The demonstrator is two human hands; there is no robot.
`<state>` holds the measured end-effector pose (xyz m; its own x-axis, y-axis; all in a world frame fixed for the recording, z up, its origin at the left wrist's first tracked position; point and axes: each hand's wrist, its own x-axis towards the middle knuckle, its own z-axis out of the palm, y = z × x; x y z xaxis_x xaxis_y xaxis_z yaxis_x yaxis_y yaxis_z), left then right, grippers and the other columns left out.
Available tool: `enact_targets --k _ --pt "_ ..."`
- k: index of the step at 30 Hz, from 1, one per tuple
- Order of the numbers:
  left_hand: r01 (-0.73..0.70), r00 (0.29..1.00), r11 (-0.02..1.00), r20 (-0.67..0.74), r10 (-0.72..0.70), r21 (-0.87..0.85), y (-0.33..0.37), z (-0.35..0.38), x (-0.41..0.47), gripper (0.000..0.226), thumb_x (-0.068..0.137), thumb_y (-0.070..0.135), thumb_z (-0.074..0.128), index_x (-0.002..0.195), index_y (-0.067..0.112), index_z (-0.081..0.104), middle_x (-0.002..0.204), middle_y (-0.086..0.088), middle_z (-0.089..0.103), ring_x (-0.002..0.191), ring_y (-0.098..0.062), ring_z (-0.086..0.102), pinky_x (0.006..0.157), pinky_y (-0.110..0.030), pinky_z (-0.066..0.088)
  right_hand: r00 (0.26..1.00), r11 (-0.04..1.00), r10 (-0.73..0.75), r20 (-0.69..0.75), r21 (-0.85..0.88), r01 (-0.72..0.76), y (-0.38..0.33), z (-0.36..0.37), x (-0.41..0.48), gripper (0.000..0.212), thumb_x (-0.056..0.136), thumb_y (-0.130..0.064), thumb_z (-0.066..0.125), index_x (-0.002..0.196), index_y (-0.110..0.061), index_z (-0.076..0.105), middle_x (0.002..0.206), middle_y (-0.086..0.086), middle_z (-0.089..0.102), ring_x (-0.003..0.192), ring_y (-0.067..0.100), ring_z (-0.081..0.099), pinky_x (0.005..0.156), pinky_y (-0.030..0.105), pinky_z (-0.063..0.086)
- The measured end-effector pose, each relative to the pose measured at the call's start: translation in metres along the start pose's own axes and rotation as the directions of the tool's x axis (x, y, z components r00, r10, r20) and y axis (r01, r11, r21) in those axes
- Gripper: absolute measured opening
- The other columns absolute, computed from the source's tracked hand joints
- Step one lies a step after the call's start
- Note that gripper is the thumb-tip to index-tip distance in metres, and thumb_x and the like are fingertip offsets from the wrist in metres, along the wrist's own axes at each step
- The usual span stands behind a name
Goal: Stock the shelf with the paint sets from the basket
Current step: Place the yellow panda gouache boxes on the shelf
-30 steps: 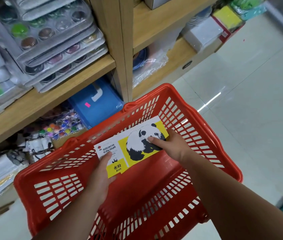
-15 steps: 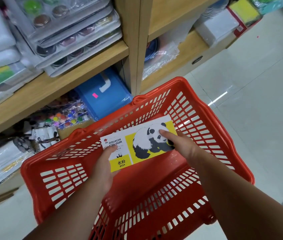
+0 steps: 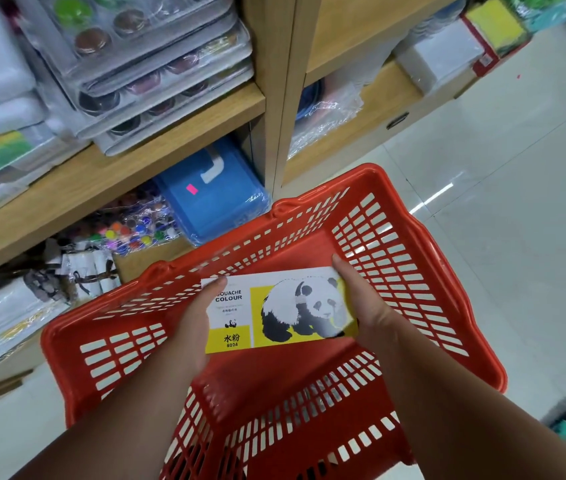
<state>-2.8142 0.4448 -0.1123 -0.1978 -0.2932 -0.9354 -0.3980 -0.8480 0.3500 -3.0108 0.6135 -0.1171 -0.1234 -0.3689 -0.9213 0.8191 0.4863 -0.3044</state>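
Observation:
A flat white and yellow paint set box [image 3: 280,310] printed with a panda and "GOUACHE COLOUR" is held level above the inside of the red plastic basket [image 3: 423,271]. My left hand [image 3: 193,323] grips its left end, thumb on top. On the opposite end, my right hand [image 3: 364,299] holds the box's short edge. The basket stands on the floor in front of the wooden shelf [image 3: 108,174]. The visible basket floor is bare red plastic.
Stacked clear paint palettes [image 3: 157,74] fill the upper shelf. Below sit a blue case [image 3: 212,192], small colourful paint pots [image 3: 132,230] and wrapped white packs [image 3: 4,317]. A wooden upright [image 3: 274,91] divides the shelf bays. Tiled floor [image 3: 517,202] spreads to the right.
Both hands have lifted the box and turned it level, drawing it nearer to me over the basket. My right hand has shifted from the box's top to its right end. The view has dipped lower.

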Motion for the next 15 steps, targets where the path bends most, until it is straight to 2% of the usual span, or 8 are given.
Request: enact_targets --k 3,5,7,9,12,15 --pt "0.013 1.000 1.000 -0.003 -0.013 -0.003 0.000 0.001 -0.004 0.031 0.089 0.054 0.065 0.090 0.024 0.075 0.083 -0.007 0.080 0.072 -0.030 0.074 0.080 -0.041 0.053 1.000 0.999 -0.002 -0.027 -0.042 0.001 0.000 0.002 -0.004 0.078 0.068 -0.073 0.072 0.124 -0.018 0.074 0.113 0.012 0.081 0.098 0.030 0.080 0.075 0.038 0.063" --pt "0.028 1.000 0.999 0.003 -0.028 -0.034 -0.002 0.000 -0.012 0.033 0.089 0.054 0.065 0.097 0.024 0.075 0.091 -0.010 0.080 0.082 -0.033 0.074 0.085 -0.044 0.054 1.000 0.998 -0.001 -0.024 -0.064 0.000 -0.003 0.004 -0.009 0.079 0.074 -0.072 0.073 0.130 -0.016 0.071 0.118 0.014 0.079 0.104 0.033 0.079 0.081 0.041 0.062" --pt "0.048 0.999 0.996 0.006 -0.048 -0.069 -0.005 -0.002 -0.024 0.037 0.088 0.054 0.065 0.105 0.023 0.074 0.101 -0.014 0.079 0.093 -0.038 0.072 0.091 -0.050 0.054 1.000 0.998 0.001 -0.008 -0.062 -0.002 -0.008 0.004 -0.020 0.068 0.073 -0.069 0.078 0.117 -0.017 0.079 0.117 0.014 0.080 0.101 0.034 0.079 0.075 0.040 0.064" --pt "0.073 0.997 0.993 0.022 -0.071 -0.091 -0.006 -0.002 -0.041 0.039 0.086 0.054 0.066 0.107 0.022 0.075 0.103 -0.015 0.079 0.092 -0.038 0.073 0.086 -0.048 0.055 0.999 0.998 0.013 0.030 -0.063 -0.011 -0.014 0.005 -0.037 0.059 0.068 -0.069 0.081 0.103 -0.022 0.085 0.115 0.014 0.080 0.100 0.034 0.080 0.074 0.040 0.065" --pt "0.064 0.996 0.992 0.072 -0.056 -0.111 -0.002 0.002 -0.071 0.034 0.076 0.054 0.071 0.086 0.024 0.082 0.094 -0.013 0.080 0.075 -0.034 0.077 0.072 -0.041 0.058 0.998 0.999 0.007 0.065 -0.048 -0.004 -0.021 0.002 -0.075 0.061 0.065 -0.070 0.086 0.103 -0.022 0.086 0.117 0.014 0.079 0.103 0.035 0.079 0.078 0.041 0.064" --pt "0.011 0.988 0.993 0.153 0.007 -0.117 0.006 0.010 -0.106 0.034 0.065 0.055 0.071 0.081 0.028 0.084 0.096 -0.011 0.080 0.076 -0.031 0.078 0.071 -0.039 0.058 0.997 0.999 -0.033 0.071 0.009 0.033 -0.030 0.004 -0.118 0.052 0.071 -0.064 0.084 0.101 -0.021 0.086 0.114 0.013 0.081 0.099 0.033 0.080 0.075 0.039 0.064"
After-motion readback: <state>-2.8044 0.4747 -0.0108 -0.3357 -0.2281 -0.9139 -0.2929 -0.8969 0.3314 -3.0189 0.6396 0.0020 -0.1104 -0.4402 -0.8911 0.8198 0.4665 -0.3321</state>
